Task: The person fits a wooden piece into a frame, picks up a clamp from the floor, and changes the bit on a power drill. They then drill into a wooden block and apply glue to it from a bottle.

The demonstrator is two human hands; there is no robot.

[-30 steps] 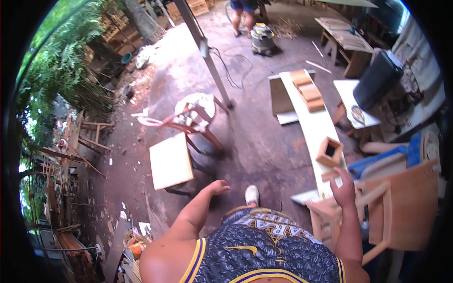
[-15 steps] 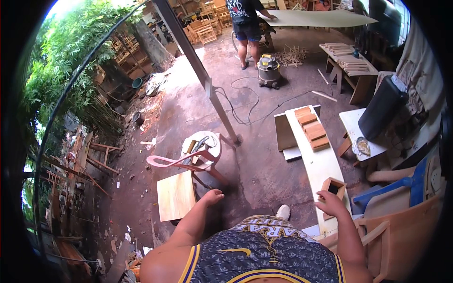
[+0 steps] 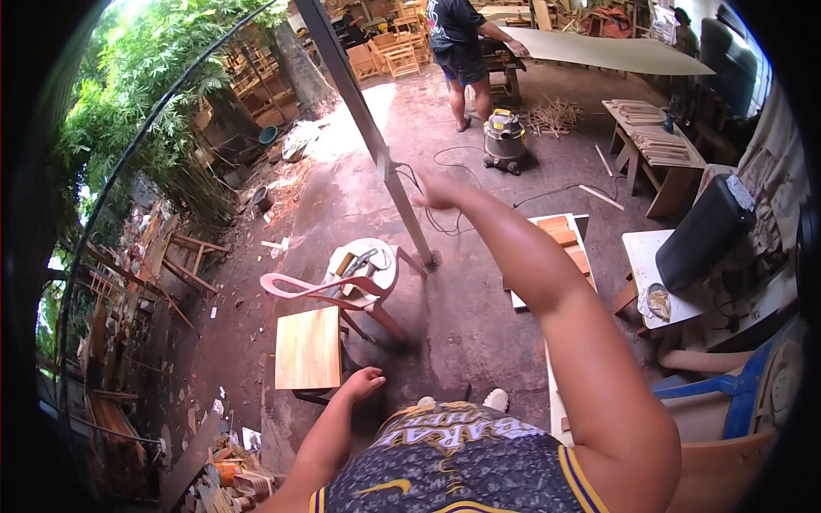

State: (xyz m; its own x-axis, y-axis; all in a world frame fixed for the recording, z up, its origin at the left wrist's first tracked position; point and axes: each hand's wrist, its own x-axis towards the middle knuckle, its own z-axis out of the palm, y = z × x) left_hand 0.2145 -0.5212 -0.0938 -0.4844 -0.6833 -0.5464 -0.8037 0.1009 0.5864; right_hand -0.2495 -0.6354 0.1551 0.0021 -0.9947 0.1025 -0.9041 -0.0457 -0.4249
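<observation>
My left hand (image 3: 368, 382) hangs low beside the wooden stool (image 3: 308, 349), its fingers loosely bent and nothing visible in them. Raised in front of me, my right hand (image 3: 440, 190) appears beside the metal post (image 3: 376, 141); a gap or contact cannot be judged. Motion smears its fingers, and I see no object in them. My right forearm covers much of the long white board and partly hides the wooden pieces (image 3: 560, 231) on it. The small open wooden box is out of sight.
A pink chair (image 3: 376, 301) holds tools. Further off are a vacuum cleaner (image 3: 505, 141) with trailing cables, and a person (image 3: 459, 56) at a large sheet (image 3: 607, 53). A bench (image 3: 654, 137) bears wooden strips. A black bin-like object (image 3: 705, 235) leans on a white table (image 3: 643, 265).
My right hand has left the small wooden box and swung up and forward towards the post. My left hand has shifted slightly down and left. The view has turned a little.
</observation>
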